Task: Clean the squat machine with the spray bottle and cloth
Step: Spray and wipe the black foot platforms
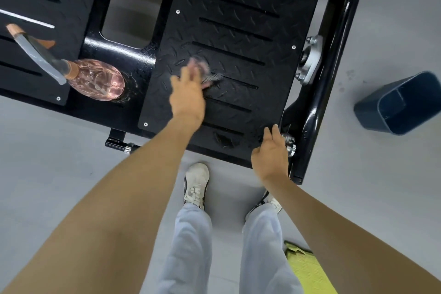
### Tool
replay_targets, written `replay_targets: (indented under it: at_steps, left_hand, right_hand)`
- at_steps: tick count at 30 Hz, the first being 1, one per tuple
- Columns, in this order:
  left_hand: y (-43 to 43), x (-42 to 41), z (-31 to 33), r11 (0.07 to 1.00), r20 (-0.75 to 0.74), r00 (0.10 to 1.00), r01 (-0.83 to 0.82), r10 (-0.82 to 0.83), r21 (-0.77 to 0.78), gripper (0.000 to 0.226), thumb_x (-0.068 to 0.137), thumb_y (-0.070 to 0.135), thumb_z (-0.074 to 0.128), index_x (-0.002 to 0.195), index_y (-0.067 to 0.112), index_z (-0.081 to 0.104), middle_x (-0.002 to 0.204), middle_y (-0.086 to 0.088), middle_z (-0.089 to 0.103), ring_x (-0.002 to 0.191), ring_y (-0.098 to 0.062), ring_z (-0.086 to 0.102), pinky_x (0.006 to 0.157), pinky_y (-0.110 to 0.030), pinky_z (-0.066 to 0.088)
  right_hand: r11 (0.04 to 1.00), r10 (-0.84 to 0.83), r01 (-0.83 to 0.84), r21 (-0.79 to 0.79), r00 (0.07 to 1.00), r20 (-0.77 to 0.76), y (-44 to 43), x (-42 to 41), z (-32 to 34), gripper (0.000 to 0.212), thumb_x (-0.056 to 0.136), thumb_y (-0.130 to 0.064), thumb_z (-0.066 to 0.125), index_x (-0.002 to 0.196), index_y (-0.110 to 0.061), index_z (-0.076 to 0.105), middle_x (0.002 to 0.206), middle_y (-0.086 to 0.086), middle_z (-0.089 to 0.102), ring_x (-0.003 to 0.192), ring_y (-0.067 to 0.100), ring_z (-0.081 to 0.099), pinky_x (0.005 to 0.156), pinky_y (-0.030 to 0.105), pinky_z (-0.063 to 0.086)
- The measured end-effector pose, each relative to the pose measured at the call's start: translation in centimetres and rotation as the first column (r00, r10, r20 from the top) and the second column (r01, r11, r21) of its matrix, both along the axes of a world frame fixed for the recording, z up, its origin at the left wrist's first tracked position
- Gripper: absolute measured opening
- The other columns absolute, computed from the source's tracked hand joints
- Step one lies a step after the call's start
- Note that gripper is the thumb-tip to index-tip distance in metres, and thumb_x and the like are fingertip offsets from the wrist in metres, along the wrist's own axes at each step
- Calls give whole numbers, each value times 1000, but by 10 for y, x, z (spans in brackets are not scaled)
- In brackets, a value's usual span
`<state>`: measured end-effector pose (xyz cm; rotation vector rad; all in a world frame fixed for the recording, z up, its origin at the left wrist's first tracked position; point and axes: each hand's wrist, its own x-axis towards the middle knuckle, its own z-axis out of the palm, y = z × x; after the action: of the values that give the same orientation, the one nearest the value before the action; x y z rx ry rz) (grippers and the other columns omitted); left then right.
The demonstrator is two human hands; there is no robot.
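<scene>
Head view: straight-fingered left hand (188,96) presses cloth (200,65), right hand (270,154) spread nearby

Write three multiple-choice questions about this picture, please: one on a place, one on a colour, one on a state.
1. Where is the bottle?
A. on the machine, left of the cloth
B. on a chair
C. on a shelf

2. What colour is the bin?
A. red
B. blue
C. white

3. What does the left hand do?
A. hangs free
B. grips the bottle
C. presses the cloth on the plate

Answers:
1 A, its base sits on the black frame.
2 B, its walls are dark blue.
3 C, its fingers lie on the blurred cloth.
</scene>
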<state>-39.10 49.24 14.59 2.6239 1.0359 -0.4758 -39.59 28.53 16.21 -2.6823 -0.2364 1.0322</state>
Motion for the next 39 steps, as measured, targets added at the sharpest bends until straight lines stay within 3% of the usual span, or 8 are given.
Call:
replay_targets:
  at_steps: [6, 11, 14, 17, 21, 25, 31, 39]
  left_hand:
    - [-103, -3, 6, 812, 2, 817, 574, -577, -102, 76, 86, 4, 55, 149, 17, 15, 140, -7, 26, 118, -29, 34, 80, -33, 49]
    - [-103, -34, 4, 643, -42, 642, 761, -766, -87, 74, 89, 3, 47, 151, 12, 7, 141, -12, 25, 121, -33, 33, 93, -39, 45]
    - [-44, -52, 1, 767, -123, 762, 641, -636, 3, 80, 87, 0, 50, 151, 20, 7, 136, -12, 30, 117, -32, 35, 86, -35, 47]
    - [20, -78, 2, 974, -142, 969, 216, -204, 73, 85, 84, -5, 56, 152, 25, 15, 134, -15, 30, 115, -35, 35, 80, -38, 51]
    - [57, -94, 2, 957, -74, 955, -281, 286, 67, 78, 83, -11, 53, 149, 20, 25, 140, -19, 27, 117, -40, 35, 84, -45, 50]
    - [27, -91, -1, 977, -65, 978, -189, 196, 101, 75, 82, -4, 57, 147, 13, 23, 136, -20, 31, 116, -39, 36, 81, -42, 51]
    - [-1, -110, 2, 871, -207, 854, 490, -477, 17, 82, 88, 2, 54, 152, 15, 5, 137, -12, 28, 116, -30, 35, 78, -30, 48]
    - [19, -113, -6, 970, -58, 971, -224, 230, 97, 74, 82, -7, 54, 147, 12, 25, 131, -19, 34, 113, -36, 37, 76, -37, 45]
  right_hand:
    - [951, -226, 235, 201, 972, -66, -15, 4, 1, 52, 89, 3, 43, 141, -3, 42, 157, 0, 20, 138, 19, 33, 112, 23, 28]
    - [976, -189, 181, 118, 980, 60, -25, 1, 0, 42, 90, 2, 43, 131, 3, 51, 153, 8, 28, 141, 21, 25, 116, 28, 23]
    - [999, 12, -16, 49, 996, 91, -26, -3, -1, 51, 91, -3, 48, 140, 5, 38, 155, 12, 22, 143, 26, 20, 119, 35, 17]
    - [995, 94, -95, 24, 994, 53, -21, -6, -4, 61, 92, -7, 49, 148, -3, 25, 159, 10, 8, 145, 26, 13, 119, 38, 17]
    - [999, 51, -51, -5, 999, 11, -15, -9, -5, 63, 94, -9, 48, 150, -5, 20, 160, 12, 0, 146, 28, 9, 119, 40, 17]
    - [1000, -12, 12, -7, 1000, -18, -15, -12, -7, 63, 94, -7, 45, 150, -5, 19, 159, 16, 3, 144, 32, 14, 118, 40, 19]
    - [977, -181, 192, 95, 977, -112, -15, -14, -5, 67, 92, -1, 43, 152, -9, 14, 159, 9, 6, 146, 24, 11, 114, 28, 18]
    - [860, -421, 449, 242, 893, -161, -20, -7, -11, 68, 85, 2, 44, 149, -16, 29, 142, 4, 44, 129, 20, 43, 106, 29, 40]
